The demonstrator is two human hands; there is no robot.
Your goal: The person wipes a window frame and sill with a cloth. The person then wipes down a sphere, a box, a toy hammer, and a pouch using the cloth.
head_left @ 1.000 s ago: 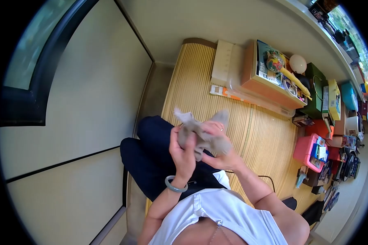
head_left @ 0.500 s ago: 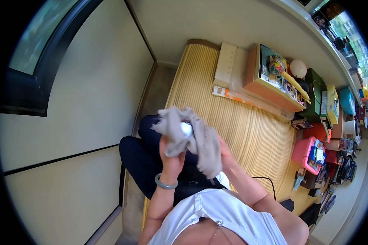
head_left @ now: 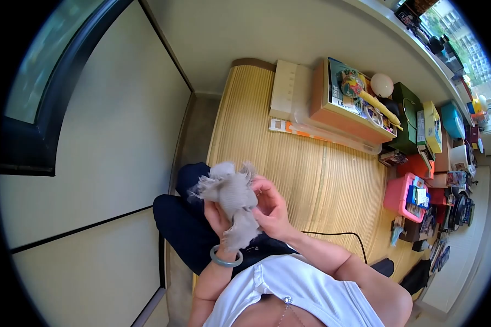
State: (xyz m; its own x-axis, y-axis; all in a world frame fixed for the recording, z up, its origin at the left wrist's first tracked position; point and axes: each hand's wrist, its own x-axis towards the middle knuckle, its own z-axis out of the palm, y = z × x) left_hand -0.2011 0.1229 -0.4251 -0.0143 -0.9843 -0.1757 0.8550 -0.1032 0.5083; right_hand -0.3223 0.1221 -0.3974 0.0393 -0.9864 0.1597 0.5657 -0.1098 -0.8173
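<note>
A greyish-beige cloth (head_left: 237, 196) with frayed edges, perhaps a scarf, is bunched over my lap in front of me. My left hand (head_left: 217, 220), with a pale bangle (head_left: 225, 257) at the wrist, grips it from the left and below. The cloth hides most of those fingers. On the right side, my right hand (head_left: 273, 210) curls its fingers and thumb against the cloth's edge. A paler patch shows at the top of the bundle; I cannot tell whether it is cloth or something inside.
I sit on a bamboo mat (head_left: 240, 109). Beyond stand a long cream box (head_left: 285, 90) and an open carton (head_left: 333, 117) of odds and ends. A pink bin (head_left: 396, 196) is at the right, near a black cable (head_left: 338, 234). Wall panels (head_left: 114, 120) rise at the left.
The cloth has been gathered into a tighter bundle, and the white rounded thing that showed in its middle is now covered. My right hand has come round to its right side.
</note>
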